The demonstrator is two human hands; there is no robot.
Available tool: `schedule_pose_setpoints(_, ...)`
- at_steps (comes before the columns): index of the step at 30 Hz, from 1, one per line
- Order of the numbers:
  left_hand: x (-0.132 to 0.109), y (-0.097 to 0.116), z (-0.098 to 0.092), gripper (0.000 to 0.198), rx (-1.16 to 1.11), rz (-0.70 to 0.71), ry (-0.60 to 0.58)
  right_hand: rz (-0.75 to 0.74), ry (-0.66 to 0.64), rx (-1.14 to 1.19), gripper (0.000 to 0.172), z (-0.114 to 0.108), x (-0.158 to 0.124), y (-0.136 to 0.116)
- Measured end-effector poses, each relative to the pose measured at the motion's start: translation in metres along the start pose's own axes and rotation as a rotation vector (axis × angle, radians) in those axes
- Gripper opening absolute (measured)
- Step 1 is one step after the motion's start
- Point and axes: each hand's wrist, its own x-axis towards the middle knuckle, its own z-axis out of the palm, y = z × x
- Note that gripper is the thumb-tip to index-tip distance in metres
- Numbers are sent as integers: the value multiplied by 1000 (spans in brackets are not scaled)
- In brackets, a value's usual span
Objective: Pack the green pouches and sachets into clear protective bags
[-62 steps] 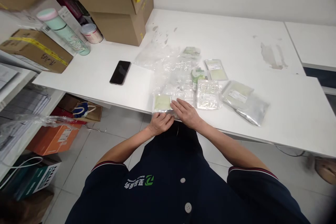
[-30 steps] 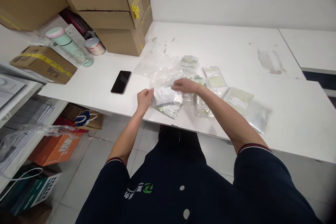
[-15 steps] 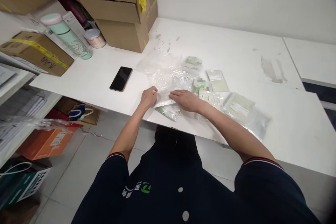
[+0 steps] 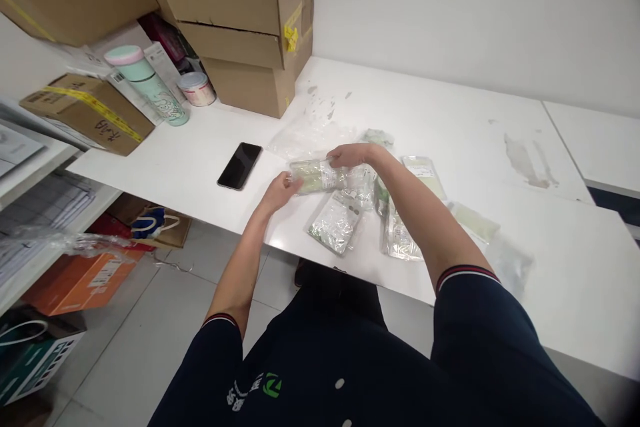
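A clear plastic packet with pale green contents and a white label [image 4: 316, 175] is held between both hands over the desk. My left hand [image 4: 281, 192] grips its left end, fingers closed on the edge. My right hand [image 4: 353, 155] pinches its upper right side. Just below lies a clear packet with a white and green print [image 4: 335, 221]. Behind the hands a thin crumpled clear plastic bag [image 4: 310, 137] is spread flat. Several more packets lie to the right, among them a pale green one [image 4: 424, 173], partly covered by my right forearm.
A black phone [image 4: 240, 165] lies left of the hands. Stacked cardboard boxes [image 4: 245, 47], a mint bottle [image 4: 157, 93] and a round tin [image 4: 197, 89] stand at the back left. The white desk's front edge [image 4: 200, 217] runs below the hands.
The labelled packet is now between both hands, where clear plastic was being pressed before. My right hand has moved up and back. The view has shifted slightly, and the packet in front shows more fully.
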Motion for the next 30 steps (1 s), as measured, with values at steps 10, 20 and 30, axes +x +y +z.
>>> schedule_pose_setpoints(10, 29, 10, 7, 46, 378, -201, 250, -123, 432, -456, 42, 48, 19, -16)
schedule_pose_setpoints(20, 19, 6, 2, 65, 94, -120, 358, -107, 501, -597, 50, 110, 26, -28)
schedule_pose_setpoints(30, -31, 31, 59, 32, -906, -218, 185, 26, 559, -415, 39, 101, 16, -75)
